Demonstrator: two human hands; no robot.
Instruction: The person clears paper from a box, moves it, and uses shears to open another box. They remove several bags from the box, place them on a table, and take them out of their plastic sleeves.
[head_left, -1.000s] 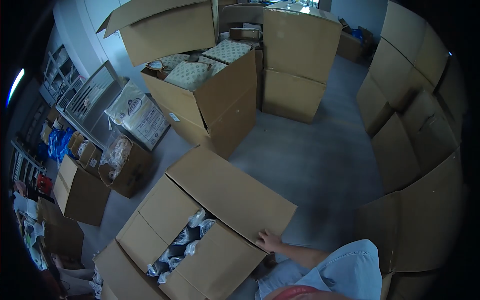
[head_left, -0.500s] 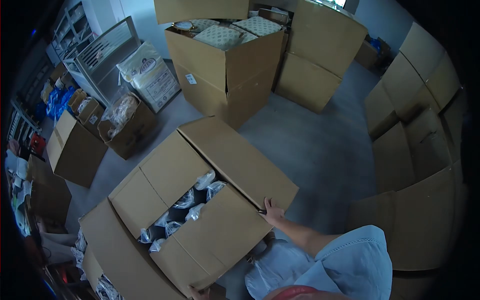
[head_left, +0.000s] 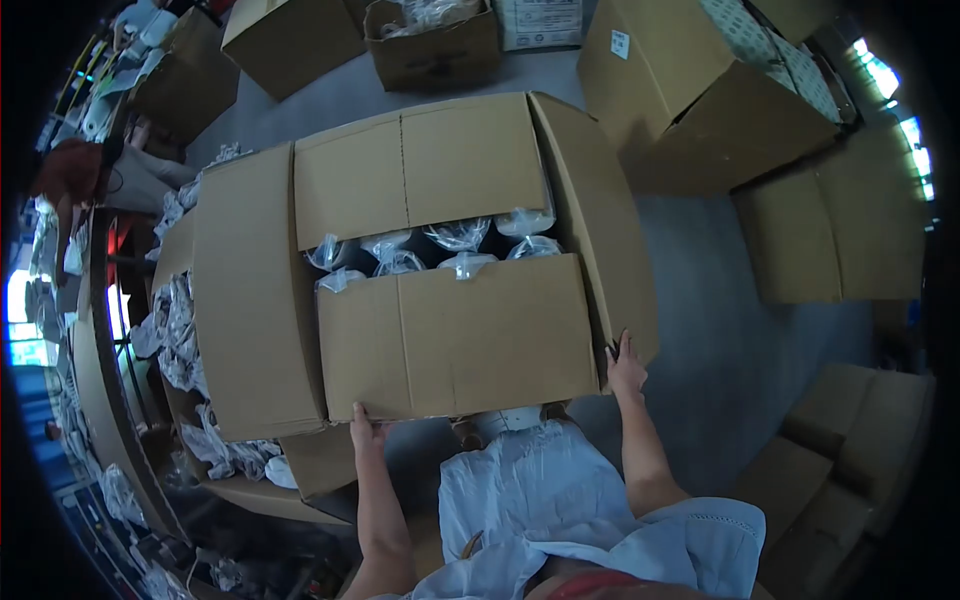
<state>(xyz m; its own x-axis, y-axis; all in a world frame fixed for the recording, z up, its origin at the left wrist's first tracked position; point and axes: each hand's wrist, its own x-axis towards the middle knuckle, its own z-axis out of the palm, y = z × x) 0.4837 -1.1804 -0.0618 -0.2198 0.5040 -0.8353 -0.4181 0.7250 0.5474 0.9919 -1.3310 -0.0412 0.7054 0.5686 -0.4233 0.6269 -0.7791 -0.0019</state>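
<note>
A large cardboard box (head_left: pixel 490 335) stands in front of me, its side flaps folded outward and its two long flaps partly over the top. In the gap between them show several dark items in clear plastic wrapping (head_left: pixel 465 262). At the near left corner, my left hand (head_left: pixel 367 428) is closed on the box's edge, its fingers partly hidden. My right hand (head_left: pixel 626 372) grips the near right corner by the right flap (head_left: pixel 592 215). A small dark spot or object at its fingertips is too small to make out.
Left of the box is an open carton with crumpled wrapping (head_left: pixel 178 330). Another person (head_left: pixel 75 180) bends over at the far left. Other cartons (head_left: pixel 430 62) stand behind, a tall one (head_left: pixel 690 90) at back right and more cardboard (head_left: pixel 850 430) at lower right.
The view has swung to the left, so the box now lies nearly square before me. Both hands remain at its near corners, and my left hand shows more fully.
</note>
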